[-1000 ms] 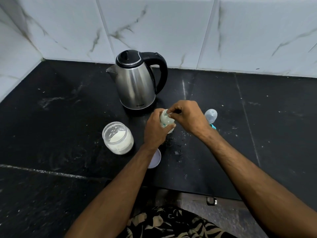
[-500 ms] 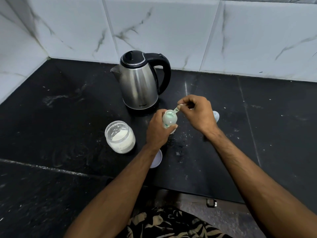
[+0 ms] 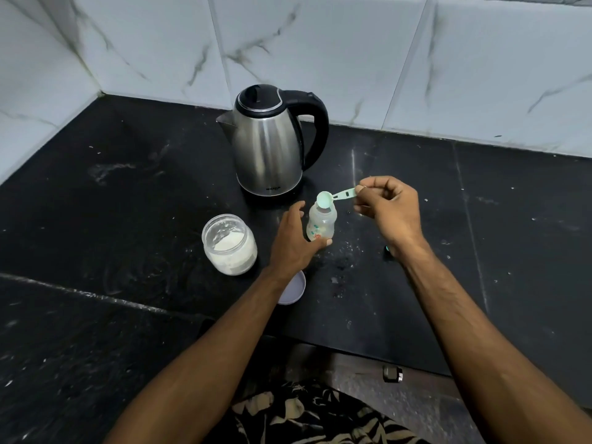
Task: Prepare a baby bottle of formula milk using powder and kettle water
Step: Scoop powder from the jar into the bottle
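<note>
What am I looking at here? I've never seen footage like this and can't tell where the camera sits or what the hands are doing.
The camera is worn on a person's head and looks down at their own two bare arms, so there is only this one view. They stand at a black countertop with marbled wall tiles behind. The left hand steadies a small open baby bottle standing upright. The right hand pinches the handle of a pale green scoop, its bowl just above the bottle's mouth. Behind stands a steel kettle with a black handle. To the left is an open glass jar partly filled with white powder; a round lid lies partly hidden under the left forearm.
</note>
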### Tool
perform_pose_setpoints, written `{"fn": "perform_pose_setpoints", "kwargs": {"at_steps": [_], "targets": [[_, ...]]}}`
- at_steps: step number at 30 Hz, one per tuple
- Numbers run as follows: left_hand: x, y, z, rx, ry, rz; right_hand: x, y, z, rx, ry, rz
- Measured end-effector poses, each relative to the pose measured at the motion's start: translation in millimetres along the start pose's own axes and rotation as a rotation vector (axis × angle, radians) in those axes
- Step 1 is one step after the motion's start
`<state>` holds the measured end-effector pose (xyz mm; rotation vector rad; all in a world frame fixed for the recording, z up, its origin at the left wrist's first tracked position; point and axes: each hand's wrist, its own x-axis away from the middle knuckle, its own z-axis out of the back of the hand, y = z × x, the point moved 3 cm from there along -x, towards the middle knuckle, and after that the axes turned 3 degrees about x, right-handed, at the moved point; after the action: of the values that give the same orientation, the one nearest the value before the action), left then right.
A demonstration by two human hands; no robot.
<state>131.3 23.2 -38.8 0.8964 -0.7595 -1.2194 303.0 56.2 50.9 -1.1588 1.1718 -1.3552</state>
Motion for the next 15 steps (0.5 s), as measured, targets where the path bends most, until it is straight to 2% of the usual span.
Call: {"fn": "perform_pose_setpoints", "kwargs": {"at_steps": [8, 15], "targets": [[38.9, -20.0, 18.8, -0.072, 0.041, -0.025, 15.8, -0.8, -40.7, -0.155, -0.17, -0.1], [65.1, -24.2, 29.4, -0.135, 0.061, -0.084, 33.3, -1.4, -103.9, -0.046, -0.331, -0.059]]}}
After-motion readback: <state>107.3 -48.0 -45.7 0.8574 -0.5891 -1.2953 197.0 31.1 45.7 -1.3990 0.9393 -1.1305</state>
